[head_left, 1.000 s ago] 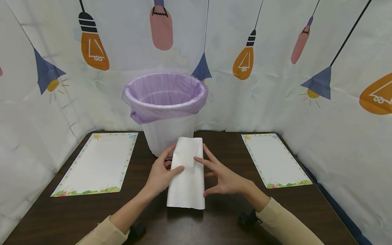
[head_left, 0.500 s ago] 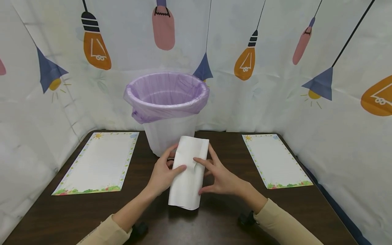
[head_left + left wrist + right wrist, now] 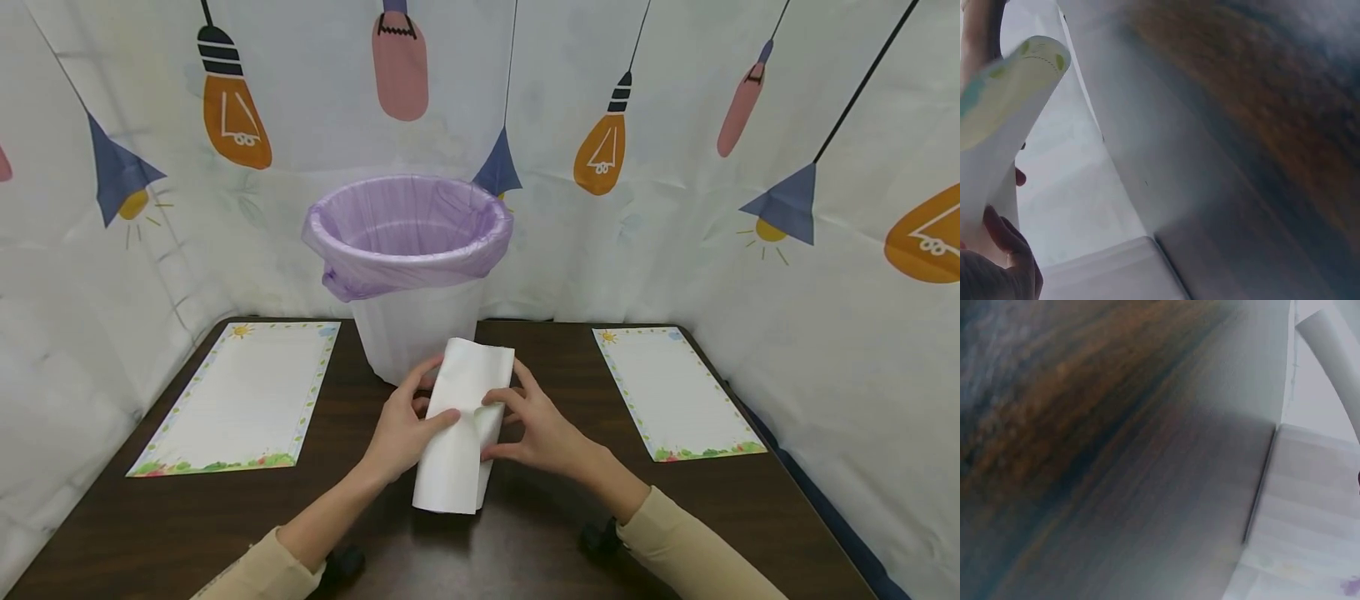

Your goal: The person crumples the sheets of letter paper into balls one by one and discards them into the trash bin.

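A folded white paper (image 3: 450,450) is held upright between both hands, above the table in front of the bin. The left hand (image 3: 401,429) grips its left side, thumb on the front face and fingers behind. On the right side, the right hand (image 3: 543,429) pinches the paper's edge with bent fingers and thumb. In the left wrist view the paper (image 3: 991,156) shows a printed yellow-green border, with part of the left hand (image 3: 1007,269) below it. The right wrist view catches a curved piece of the paper (image 3: 1335,356) at its upper right.
Behind the paper stands a white bin (image 3: 412,325) with a purple liner (image 3: 408,267). A sheet with a printed border (image 3: 243,400) lies on the left of the dark table (image 3: 540,542); another sheet (image 3: 675,396) lies on the right. A patterned cloth (image 3: 675,233) hangs behind.
The folded paper has tilted to the right at its top, and its right flap has turned back from the front. The right hand's fingers have bent closer around that edge.
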Tool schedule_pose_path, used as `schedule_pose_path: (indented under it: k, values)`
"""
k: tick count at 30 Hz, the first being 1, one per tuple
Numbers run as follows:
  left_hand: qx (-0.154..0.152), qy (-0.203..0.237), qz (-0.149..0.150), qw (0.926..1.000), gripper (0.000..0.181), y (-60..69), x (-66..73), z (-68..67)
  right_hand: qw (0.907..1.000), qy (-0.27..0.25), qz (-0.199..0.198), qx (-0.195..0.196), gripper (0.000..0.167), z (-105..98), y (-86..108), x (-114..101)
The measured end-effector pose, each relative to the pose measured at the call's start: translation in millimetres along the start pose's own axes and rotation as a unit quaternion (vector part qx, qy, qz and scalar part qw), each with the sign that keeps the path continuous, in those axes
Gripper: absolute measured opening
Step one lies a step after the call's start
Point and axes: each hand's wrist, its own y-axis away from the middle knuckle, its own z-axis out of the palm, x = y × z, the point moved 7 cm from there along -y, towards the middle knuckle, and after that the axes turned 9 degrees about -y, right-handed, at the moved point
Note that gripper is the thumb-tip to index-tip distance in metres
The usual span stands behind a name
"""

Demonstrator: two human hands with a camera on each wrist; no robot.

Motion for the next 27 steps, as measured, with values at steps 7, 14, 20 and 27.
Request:
schedule_pose_path:
  k: [7,14,20,27]
  values:
    - [-0.029,-0.009,-0.003,0.9995,0.076,0.3,0.1,6.0,0.9986,-0.01,-0.045,0.027,0.049,-5.7,3.0,-1.2]
    - [-0.074,-0.027,0.004,0.9969,0.078,-0.2,1.0,7.1,0.9968,-0.012,-0.038,0.07,0.039,-14.8,6.6,3.2]
    - [-0.16,-0.005,0.016,0.987,0.089,1.1,0.9,10.9,0.9936,-0.028,-0.027,0.106,0.029,-25.1,1.5,-12.2]
    - [-0.202,-0.005,0.064,0.9774,0.103,5.1,7.1,6.4,0.9894,-0.038,0.003,0.14,0.024,-36.6,-3.1,-30.1]
